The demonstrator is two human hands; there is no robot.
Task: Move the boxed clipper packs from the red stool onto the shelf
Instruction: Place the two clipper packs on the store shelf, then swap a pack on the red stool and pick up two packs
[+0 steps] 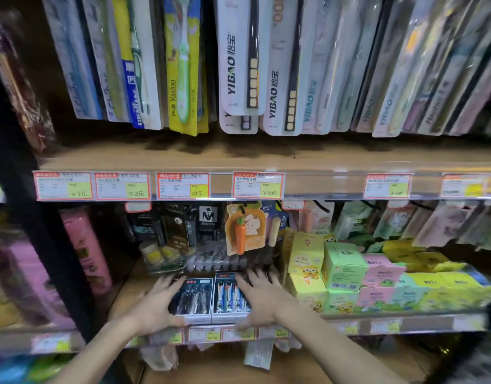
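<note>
Two open-topped boxed clipper packs stand side by side on the lower shelf (128, 289), at its front edge. The left pack (194, 297) holds dark and silver clippers. The right pack (227, 293) holds clippers with red and blue handles. My left hand (155, 303) lies flat against the left pack's left side, fingers spread. My right hand (262, 295) rests over the right part of the right pack, fingers spread, and covers part of it. The red stool is not in view.
Behind the packs lie bagged clippers (216, 259), black boxes (180, 231) and a carrot-and-rabbit card (245, 228). Green, yellow and pink cartons (347, 273) crowd the shelf to the right. A black upright (31, 217) stands left. Toothbrush packs (238, 56) hang above the price-tag rail (183, 187).
</note>
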